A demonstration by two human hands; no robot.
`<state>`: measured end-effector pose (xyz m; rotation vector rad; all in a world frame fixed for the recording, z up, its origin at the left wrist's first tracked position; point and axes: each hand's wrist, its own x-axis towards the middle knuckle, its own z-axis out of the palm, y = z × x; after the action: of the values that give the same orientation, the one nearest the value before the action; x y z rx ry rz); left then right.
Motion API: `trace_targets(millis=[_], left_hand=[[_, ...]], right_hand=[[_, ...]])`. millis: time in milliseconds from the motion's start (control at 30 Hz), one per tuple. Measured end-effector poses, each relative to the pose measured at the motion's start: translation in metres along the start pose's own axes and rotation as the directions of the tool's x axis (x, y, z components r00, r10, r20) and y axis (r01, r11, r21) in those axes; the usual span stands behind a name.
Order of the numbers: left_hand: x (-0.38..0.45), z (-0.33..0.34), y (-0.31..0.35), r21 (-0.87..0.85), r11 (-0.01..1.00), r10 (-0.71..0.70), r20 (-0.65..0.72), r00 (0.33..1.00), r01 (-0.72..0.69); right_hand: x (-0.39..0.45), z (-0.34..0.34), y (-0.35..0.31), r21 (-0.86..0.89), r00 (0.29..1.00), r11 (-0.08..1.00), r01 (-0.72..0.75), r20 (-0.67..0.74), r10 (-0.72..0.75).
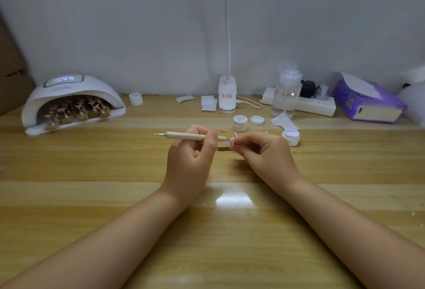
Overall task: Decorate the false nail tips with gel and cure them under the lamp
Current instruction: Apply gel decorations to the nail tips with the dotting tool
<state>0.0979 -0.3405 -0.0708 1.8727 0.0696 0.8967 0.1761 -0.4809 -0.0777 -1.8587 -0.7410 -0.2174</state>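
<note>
Both forearms stretched over the pale wooden bench (115,173), hands meeting at centre: left hand (190,157) curled round a beige double-ended dotting tool (195,137) held level, right hand (264,150) pinching a small brown holder (224,149) with a pink false nail tip (232,142) at the tool's point. Just beyond the right hand, an open white gel jar (291,136); at far left, a white domed curing lamp (71,102) sheltering rows of pink tips on brown stands (76,110).

Nothing can be read for certain. The closed gel jar (239,122) carries a script word on its lid — too small to make out. The desk lamp base (227,98) bears a label, its print blurred.
</note>
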Motion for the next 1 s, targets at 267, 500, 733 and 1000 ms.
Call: trace_targets(millis=[267, 500, 733, 1000], left_hand=[[-0.0004, -0.0004, 0.0017, 0.002, 1.000, -0.016, 0.008, 1.000, 0.016], [-0.0010, -0.0001, 0.0027, 0.002, 1.000, -0.028, 0.017, 0.999, 0.028], [0.0001, -0.0001, 0.0037, 0.005, 0.999, -0.038, 0.024, 0.999, 0.038], [0.0000, 0.0009, 0.0019, -0.008, 0.999, -0.044, 0.024, 0.999, 0.044]], right_hand=[[-0.0002, 0.0001, -0.0002, -0.006, 1.000, 1.000, 0.017, -0.003, -0.017], [0.0001, 0.0005, 0.0016, -0.007, 1.000, 1.000, 0.027, 0.000, -0.027], [0.0008, 0.0009, 0.0026, 0.007, 0.999, 0.998, 0.055, -0.001, -0.055], [0.0005, 0.0009, 0.0027, 0.002, 0.998, 0.998, 0.061, -0.001, -0.061]])
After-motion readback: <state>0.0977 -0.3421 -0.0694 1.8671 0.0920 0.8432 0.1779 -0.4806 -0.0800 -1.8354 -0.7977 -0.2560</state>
